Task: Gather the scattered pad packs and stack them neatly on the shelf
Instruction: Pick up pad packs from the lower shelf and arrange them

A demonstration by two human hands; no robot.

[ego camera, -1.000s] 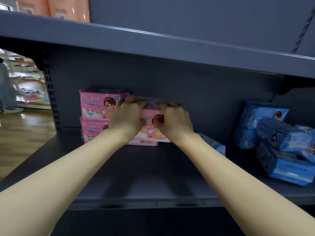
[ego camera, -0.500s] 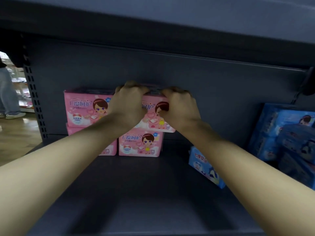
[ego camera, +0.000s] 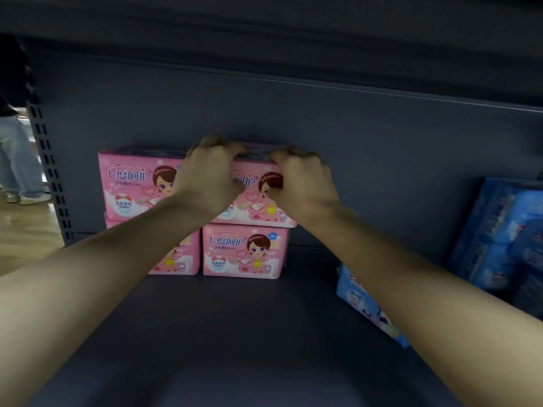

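Pink pad pack: sits atop lower pink pack, top edge gripped by curled fingers of left hand and right hand.

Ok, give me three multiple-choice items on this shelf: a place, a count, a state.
1. Where is the held pack? A) above the lower right pink pack B) among the blue packs C) on the floor
2. How many pink packs show? A) two B) four C) six
3. The left grip and right grip? A) both hang open B) both clasp the held pack C) one touches it
Answers: 1 A, it sits over that pack; 2 B, two rows of two; 3 B, fingers curl over its top edge.
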